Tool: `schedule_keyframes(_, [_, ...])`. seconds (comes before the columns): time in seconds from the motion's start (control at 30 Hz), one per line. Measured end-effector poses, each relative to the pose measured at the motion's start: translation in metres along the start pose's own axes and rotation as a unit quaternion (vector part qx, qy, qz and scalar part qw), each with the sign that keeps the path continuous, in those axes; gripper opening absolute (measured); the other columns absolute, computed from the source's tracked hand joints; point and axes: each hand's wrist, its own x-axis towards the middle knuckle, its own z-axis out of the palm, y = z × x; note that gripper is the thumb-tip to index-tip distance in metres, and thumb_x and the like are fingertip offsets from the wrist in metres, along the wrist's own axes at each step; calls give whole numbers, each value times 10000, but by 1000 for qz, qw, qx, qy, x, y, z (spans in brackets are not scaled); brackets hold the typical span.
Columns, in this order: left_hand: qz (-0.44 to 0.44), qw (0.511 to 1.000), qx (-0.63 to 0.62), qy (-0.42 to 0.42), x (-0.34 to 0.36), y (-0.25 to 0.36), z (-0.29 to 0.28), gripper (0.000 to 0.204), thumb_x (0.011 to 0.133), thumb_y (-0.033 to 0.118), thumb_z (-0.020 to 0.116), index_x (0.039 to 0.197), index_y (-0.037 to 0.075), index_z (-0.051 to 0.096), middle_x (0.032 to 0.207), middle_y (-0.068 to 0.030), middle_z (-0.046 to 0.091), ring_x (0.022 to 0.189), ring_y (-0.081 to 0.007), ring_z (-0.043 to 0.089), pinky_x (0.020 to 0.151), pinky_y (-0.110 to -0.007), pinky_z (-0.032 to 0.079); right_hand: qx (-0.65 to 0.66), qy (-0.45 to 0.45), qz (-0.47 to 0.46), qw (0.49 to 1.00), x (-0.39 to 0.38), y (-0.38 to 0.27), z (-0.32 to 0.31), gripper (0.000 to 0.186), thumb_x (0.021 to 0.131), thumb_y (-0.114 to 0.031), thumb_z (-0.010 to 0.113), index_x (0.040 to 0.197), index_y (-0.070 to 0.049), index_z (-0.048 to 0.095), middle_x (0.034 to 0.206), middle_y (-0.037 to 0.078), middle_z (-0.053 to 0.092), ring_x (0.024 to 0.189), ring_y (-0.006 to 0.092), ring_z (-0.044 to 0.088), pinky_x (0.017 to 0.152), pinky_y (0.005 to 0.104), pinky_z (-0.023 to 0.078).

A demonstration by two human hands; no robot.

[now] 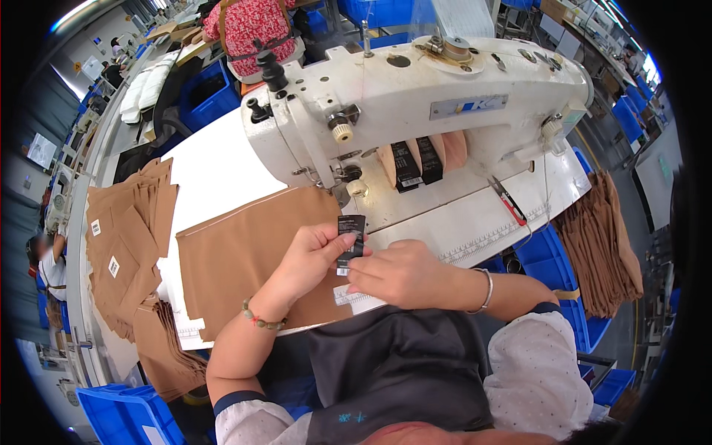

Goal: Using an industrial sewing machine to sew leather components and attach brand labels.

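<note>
A black care label [351,225] with pale print is pinched between my left hand [313,254] and my right hand [400,274]. The fingers of both hands are closed on it, the left thumb lying across its front. Beneath my left hand a brown fabric panel [237,256] lies flat, its far right corner close to the needle area of a white sewing machine [363,104]. The label is over the right edge of this panel, just nearer to me than the presser foot [343,194]. Whether the label touches the panel is hidden by my fingers.
Bundles of black labels [419,163] stand under the machine arm. Red-handled thread snips [508,202] lie at right beside a ruler strip [489,239]. Stacked brown panels [126,245] are at left. More brown pieces [601,245] hang over a blue bin [552,274] at right.
</note>
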Motion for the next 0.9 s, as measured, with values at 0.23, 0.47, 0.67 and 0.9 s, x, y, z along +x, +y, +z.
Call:
schedule_keyframes(0.23, [39, 998, 46, 21, -1, 13, -12, 156, 1007, 58, 624, 1079, -64, 689, 928, -88, 760, 807, -83, 692, 728, -238, 568, -198, 26, 259, 945, -43, 97, -30, 200, 805, -107, 739, 997, -51, 725, 1098, 47, 739, 842, 254, 726, 659, 361, 587])
schedule_keyframes(0.47, [48, 999, 25, 6, -4, 18, -13, 134, 993, 50, 643, 1060, -56, 691, 930, -80, 759, 794, -74, 685, 722, -228, 558, -226, 28, 161, 960, -65, 134, -22, 136, 804, -56, 700, 933, -60, 740, 1033, 37, 757, 731, 231, 721, 595, 344, 577])
schedule_keyframes(0.67, [21, 997, 21, -67, -2, 14, -24, 201, 997, 120, 657, 1131, -25, 694, 1016, -74, 761, 897, -107, 707, 785, -264, 569, -175, 6, 212, 962, -47, 118, -45, 62, 807, -82, 655, 819, -91, 715, 817, 38, 720, 683, 220, 702, 554, 353, 549])
schedule_keyframes(0.9, [-38, 994, -79, -69, 7, -4, -20, 197, 997, 152, 671, 1120, 4, 714, 1060, -61, 748, 892, -95, 686, 792, -251, 562, -89, -2, 30, 996, -2, 17, -14, 73, 747, -145, 650, 796, -98, 622, 710, 28, 541, 618, 198, 608, 531, 344, 487])
